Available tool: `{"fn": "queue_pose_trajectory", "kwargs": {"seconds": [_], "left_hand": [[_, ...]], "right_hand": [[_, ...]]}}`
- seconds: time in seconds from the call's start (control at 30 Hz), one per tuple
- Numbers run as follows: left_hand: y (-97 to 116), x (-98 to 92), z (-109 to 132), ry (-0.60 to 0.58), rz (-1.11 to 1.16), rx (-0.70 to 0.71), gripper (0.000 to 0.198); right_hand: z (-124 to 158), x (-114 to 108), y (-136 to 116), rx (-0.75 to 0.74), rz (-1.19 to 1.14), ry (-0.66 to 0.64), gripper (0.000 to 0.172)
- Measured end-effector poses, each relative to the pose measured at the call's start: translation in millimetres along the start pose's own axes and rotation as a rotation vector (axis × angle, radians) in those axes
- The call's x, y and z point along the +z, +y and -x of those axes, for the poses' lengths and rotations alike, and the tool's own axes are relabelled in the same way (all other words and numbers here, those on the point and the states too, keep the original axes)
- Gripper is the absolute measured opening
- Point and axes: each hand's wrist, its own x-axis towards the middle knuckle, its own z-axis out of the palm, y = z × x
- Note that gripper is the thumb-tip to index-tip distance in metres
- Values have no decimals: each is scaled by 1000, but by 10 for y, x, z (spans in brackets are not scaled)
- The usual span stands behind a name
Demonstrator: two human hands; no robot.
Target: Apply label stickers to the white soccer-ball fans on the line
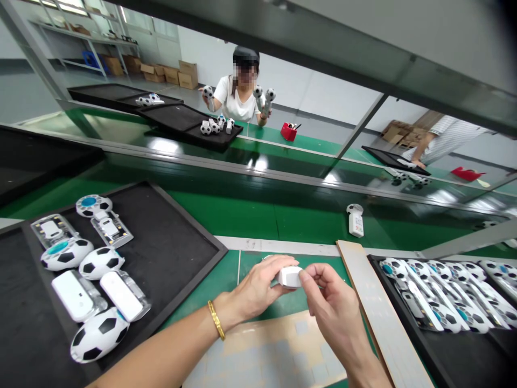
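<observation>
Hands: the left hand (pixel 254 288), a gold bangle (pixel 216 320) on its wrist, and the right hand (pixel 333 302) meet just above the bench, both raised off it.
Fingers: both hands grasp the piece; the left fingers curl over its far side, and the right fingertips (pixel 309 276) pinch its near end.
Held piece: a small white plastic block (pixel 290 277) sits between the two hands, touching both.
Under the hands: a pale checked mat (pixel 274 350) lies on the green workbench (pixel 258 221), beside a long wooden strip (pixel 377 318).
Left: a black tray (pixel 173 231) holds football-patterned shells (pixel 99 334) and white rectangular units (pixel 72 295).
Right: a black tray (pixel 456 358) holds rows of similar parts, tightly packed.
Ahead: one white unit joined to a shell (pixel 355 220) stands alone on the bench.
Far side: a co-worker (pixel 236 99) raises patterned pieces (pixel 262 99) in both hands, near more black trays (pixel 189 118) and a red holder (pixel 288 131).
Background: a second person (pixel 444 137) stands right; cardboard boxes (pixel 177 73) are stacked against the far wall.
</observation>
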Motion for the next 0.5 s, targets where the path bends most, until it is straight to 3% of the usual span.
{"fn": "queue_pose_trajectory", "kwargs": {"seconds": [0.33, 0.43, 0.5], "left_hand": [[-19, 5, -4, 13, 39, -11, 39], [45, 19, 47, 46, 56, -5, 38], [71, 55, 78, 67, 54, 12, 41]], "right_hand": [[6, 40, 6, -102, 170, 54, 25], [30, 18, 171, -159, 250, 98, 26], [25, -12, 399, -122, 244, 125, 29]]}}
